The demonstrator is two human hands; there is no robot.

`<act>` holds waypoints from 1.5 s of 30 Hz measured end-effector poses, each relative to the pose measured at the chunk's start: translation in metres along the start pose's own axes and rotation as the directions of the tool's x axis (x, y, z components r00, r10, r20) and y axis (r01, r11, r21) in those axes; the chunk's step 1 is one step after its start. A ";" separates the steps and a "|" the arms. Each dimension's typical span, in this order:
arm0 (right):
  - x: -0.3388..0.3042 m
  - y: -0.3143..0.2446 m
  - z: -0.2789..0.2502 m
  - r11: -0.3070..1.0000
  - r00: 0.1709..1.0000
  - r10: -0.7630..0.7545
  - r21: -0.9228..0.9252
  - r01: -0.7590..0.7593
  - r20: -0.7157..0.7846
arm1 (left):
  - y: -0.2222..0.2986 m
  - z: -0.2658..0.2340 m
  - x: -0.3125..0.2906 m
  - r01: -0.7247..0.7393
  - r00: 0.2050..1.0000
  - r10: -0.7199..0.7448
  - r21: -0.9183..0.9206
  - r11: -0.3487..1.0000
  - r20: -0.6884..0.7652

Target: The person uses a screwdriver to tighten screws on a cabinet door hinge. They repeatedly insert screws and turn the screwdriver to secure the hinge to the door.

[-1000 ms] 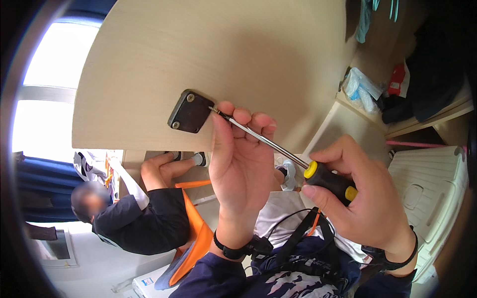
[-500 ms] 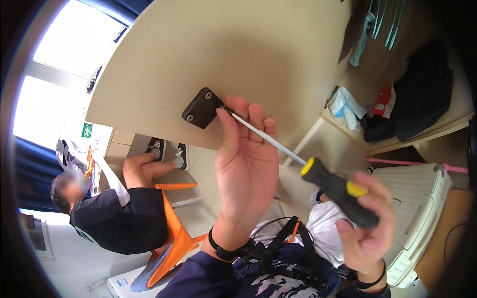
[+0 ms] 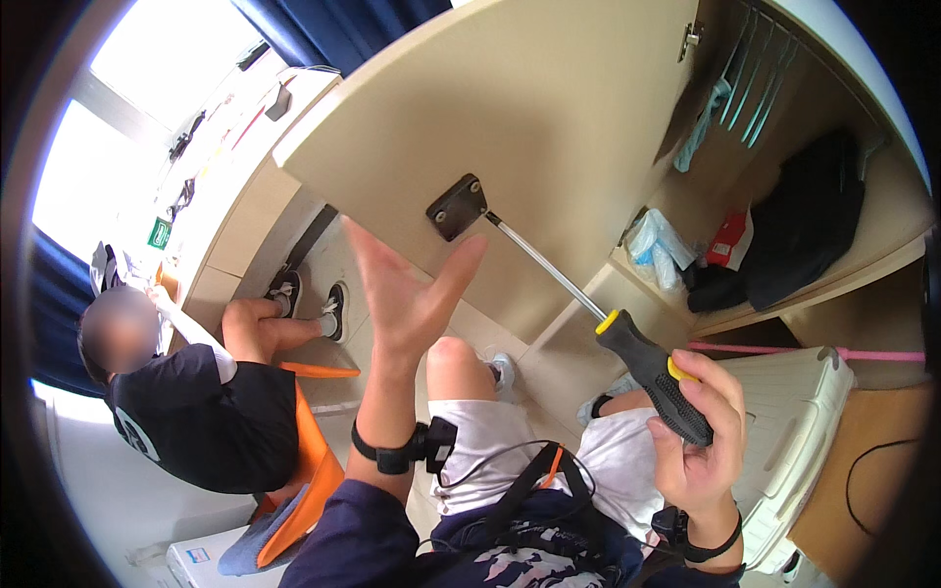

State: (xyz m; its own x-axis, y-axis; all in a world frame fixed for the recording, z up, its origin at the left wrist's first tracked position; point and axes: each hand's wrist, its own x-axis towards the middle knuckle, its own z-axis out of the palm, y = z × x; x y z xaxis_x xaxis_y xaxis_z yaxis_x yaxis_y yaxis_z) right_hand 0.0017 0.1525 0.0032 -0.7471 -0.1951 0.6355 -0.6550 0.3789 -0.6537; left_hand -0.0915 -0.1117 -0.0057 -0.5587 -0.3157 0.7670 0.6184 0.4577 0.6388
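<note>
Screwdriver (image 3: 611, 323) at a black plate (image 3: 457, 208)
Right hand (image 3: 708, 461) grips it; left hand (image 3: 406, 306) is open on the near side.

Bright white daylight fills the window (image 3: 152, 49) beyond the far edge of a long pale desk (image 3: 240, 220), with dark blue curtains (image 3: 328, 29) hanging near it and a whitish wall (image 3: 201, 514) toward the lower left. Past the left edge of a beige wooden door (image 3: 569, 88), an orange chair (image 3: 316, 441) stands on pale floor tiles (image 3: 544, 384). A metal hinge (image 3: 692, 41) joins the door's right edge to an open cupboard (image 3: 750, 196), whose shelf (image 3: 890, 208) has a curved-looking front edge
</note>
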 end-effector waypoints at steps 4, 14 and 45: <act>0.008 -0.001 -0.005 0.995 0.996 -0.074 -0.062 0.077 0.047 | 0.016 0.000 0.007 0.308 0.933 -0.304 0.010 0.951 0.191; 0.004 0.006 -0.015 0.912 0.977 -0.212 -0.357 0.202 0.011 | 0.021 -0.001 -0.002 0.238 0.940 -0.256 0.101 0.966 0.228; 0.013 -0.022 -0.023 0.900 0.903 0.430 0.072 -0.429 -0.001 | 0.024 0.008 -0.010 0.258 0.949 -0.249 -0.024 0.966 0.192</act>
State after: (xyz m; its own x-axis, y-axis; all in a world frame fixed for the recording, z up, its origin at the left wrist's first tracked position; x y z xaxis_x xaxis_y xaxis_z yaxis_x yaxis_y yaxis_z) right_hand 0.0093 0.1624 0.0350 -0.9561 -0.0119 0.2929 -0.2774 0.3601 -0.8907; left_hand -0.0752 -0.0907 0.0018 -0.7905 -0.2539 0.5574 0.4661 0.3410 0.8164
